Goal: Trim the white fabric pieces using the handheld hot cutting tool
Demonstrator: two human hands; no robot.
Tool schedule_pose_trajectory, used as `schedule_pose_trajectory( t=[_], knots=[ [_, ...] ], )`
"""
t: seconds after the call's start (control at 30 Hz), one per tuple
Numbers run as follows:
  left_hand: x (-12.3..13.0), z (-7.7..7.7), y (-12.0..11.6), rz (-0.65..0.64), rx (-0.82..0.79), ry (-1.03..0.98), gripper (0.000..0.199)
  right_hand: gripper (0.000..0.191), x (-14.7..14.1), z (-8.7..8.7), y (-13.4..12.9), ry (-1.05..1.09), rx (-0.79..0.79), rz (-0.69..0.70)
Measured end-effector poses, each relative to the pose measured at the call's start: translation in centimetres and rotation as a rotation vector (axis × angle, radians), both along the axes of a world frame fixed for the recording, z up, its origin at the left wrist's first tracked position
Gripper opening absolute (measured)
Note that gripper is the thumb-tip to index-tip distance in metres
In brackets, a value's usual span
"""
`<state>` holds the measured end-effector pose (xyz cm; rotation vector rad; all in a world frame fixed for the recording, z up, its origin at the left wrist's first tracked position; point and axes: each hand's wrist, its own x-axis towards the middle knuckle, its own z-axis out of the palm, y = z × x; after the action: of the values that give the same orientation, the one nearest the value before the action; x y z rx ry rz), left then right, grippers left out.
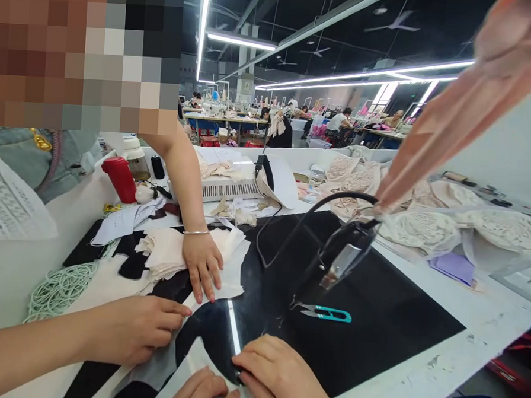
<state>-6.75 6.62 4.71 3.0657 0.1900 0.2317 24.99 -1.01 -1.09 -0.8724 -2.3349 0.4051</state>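
My left hand [204, 390], cut off by the bottom edge, has its bent fingers pressed together on a white fabric piece [198, 359] with a curved edge. Just right of it, the fingers and thumb of my right hand [285, 372] close together by that piece; a tiny dark thing shows at their tips, too small to name. Beneath lies a shiny black sheet [397, 313]. A co-worker's hand [149, 329] reaches in from the left, touching a pale strip. The co-worker's other hand [203, 264], with a bracelet, presses flat on a white piece [230, 274].
Turquoise thread snips [337, 314] lie on the black sheet. Above them, a dark tool with a cable [342, 262] hangs from pink cloth [451, 125]. Lace cups [424, 228] are heaped right; pale green cord [62, 286] and a red cup [119, 179] are left.
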Motion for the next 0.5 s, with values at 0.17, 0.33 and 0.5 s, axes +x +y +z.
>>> schedule_pose_trajectory(
  t=[0.17,0.33,0.5],
  knots=[
    [-0.1,-0.2,0.2,0.009,-0.090,-0.029,0.039,0.021,0.6,-1.6,-0.9,-0.025,0.077,-0.019],
    [-0.1,0.0,0.3,0.057,-0.264,0.008,0.039,0.028,0.9,-0.7,-1.6,-0.031,0.029,-0.018],
    [-0.2,-0.1,0.4,0.074,-0.362,-0.001,0.033,0.035,2.5,0.0,-2.1,0.047,-0.060,-0.034]
  ],
)
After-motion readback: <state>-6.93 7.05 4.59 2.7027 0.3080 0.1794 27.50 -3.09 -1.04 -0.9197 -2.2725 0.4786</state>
